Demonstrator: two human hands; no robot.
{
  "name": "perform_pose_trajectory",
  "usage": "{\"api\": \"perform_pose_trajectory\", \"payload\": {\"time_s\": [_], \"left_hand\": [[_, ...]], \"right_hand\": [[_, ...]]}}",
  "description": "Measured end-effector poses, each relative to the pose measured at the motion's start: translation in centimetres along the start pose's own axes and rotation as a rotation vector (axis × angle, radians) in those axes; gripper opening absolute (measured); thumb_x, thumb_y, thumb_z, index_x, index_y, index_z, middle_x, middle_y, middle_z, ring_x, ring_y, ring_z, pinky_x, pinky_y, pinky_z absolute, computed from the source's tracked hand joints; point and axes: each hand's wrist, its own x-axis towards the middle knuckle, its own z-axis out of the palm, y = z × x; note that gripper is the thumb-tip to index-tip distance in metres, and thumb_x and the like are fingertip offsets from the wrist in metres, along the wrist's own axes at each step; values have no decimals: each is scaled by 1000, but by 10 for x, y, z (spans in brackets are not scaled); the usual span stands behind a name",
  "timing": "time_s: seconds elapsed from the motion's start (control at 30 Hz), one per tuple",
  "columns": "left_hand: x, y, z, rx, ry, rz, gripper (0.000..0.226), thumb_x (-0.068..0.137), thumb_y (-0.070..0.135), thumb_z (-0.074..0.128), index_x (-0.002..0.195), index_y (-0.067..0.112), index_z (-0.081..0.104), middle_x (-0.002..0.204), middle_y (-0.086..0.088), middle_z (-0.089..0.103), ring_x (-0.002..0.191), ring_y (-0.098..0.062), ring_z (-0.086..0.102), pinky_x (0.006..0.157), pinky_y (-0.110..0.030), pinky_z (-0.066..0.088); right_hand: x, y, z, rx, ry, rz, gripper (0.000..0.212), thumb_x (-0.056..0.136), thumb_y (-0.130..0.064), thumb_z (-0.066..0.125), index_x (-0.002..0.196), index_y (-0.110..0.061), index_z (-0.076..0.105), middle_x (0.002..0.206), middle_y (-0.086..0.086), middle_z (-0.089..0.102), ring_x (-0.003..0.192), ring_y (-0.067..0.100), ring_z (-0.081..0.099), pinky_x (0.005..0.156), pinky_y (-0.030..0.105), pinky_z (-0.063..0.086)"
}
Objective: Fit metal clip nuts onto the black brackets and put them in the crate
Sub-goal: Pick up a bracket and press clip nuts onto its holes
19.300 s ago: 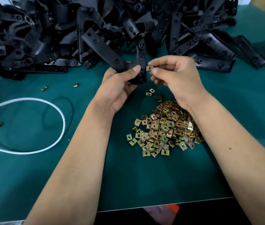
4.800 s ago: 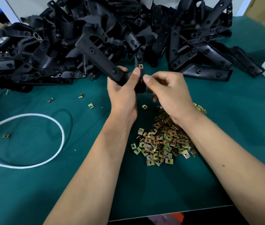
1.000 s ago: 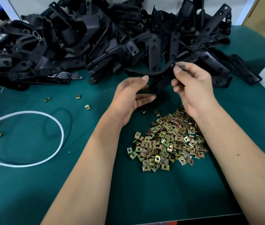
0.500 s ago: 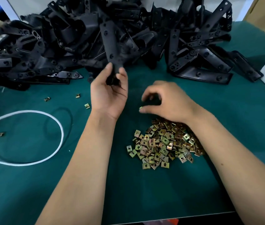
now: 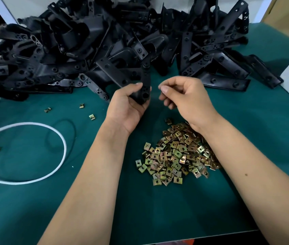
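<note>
**Tiny clip, big pile: where this could slip**

So the left hand has its fingers curled around one black bracket, holding it upright with the end sticking up above the thumb. The right hand sits just beside it, thumb and forefinger pressed together like it's pinching something, but I honestly can't tell if there's a clip nut in there. It's too small or hidden behind the fingertips.

Stuff that could go sideways, my guess anyway:

- If there is a nut in that pinch, it's a fiddly grip. One slip and it drops onto the green mat and joins the strays already lying off to the left.
- The nut could go on crooked or backwards, since the bracket's edge is dark and hard to read.
- The bracket sits close to the big bracket heap; a bump could tangle it or bring pieces sliding down.
- The right forearm hangs right over the clip nut pile, so a sweep scatters them.
- The white cord loops near the left elbow, easy to snag.

No crate visible anywhere in this shot.
</note>
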Motion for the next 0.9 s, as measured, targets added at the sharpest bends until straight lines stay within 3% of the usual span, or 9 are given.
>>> {"api": "perform_pose_trajectory", "payload": {"time_s": [0.1,0.27,0.4,0.6,0.73,0.9], "left_hand": [[0,-2,0,14,-23,-1,12,91,-1,58,95,10,60,84,-4,67,81,-18,63,70,-28,55],[-1,-3,1,75,-62,12,20,94,4,62,114,4,58,100,-12,64,81,-24,63,85,-38,52],[0,-3,2,114,-86,19,25,95,4,62,118,4,53,98,-13,60,80,-25,61,79,-37,53],[-1,-4,2,135,-125,12,18,96,3,60,114,4,54,94,-12,63,80,-26,64,73,-37,54],[-1,-4,1,144,-122,13,22,96,5,60,116,3,53,90,-12,63,73,-24,64,68,-35,55],[0,-4,-1,117,-134,1,23,95,5,61,116,2,54,92,-14,65,73,-25,66,71,-35,57]], "right_hand": [[-1,1,4,132,-19,50,21,100,1,61,107,-11,76,84,4,77,73,10,69,66,19,53],[-4,-2,9,205,-10,75,20,95,4,67,114,-1,70,88,11,78,72,17,73,67,23,57],[-6,-5,9,243,-4,98,14,92,4,71,106,5,70,84,15,77,69,21,73,64,26,58],[-5,-4,11,273,24,141,9,90,3,74,98,1,74,77,12,77,65,19,73,61,24,58],[-5,-3,11,340,23,176,10,92,2,72,102,3,74,80,14,77,68,20,74,63,24,59],[-5,-4,11,382,33,179,11,94,3,69,103,4,74,82,15,77,71,22,74,64,24,59]]}}
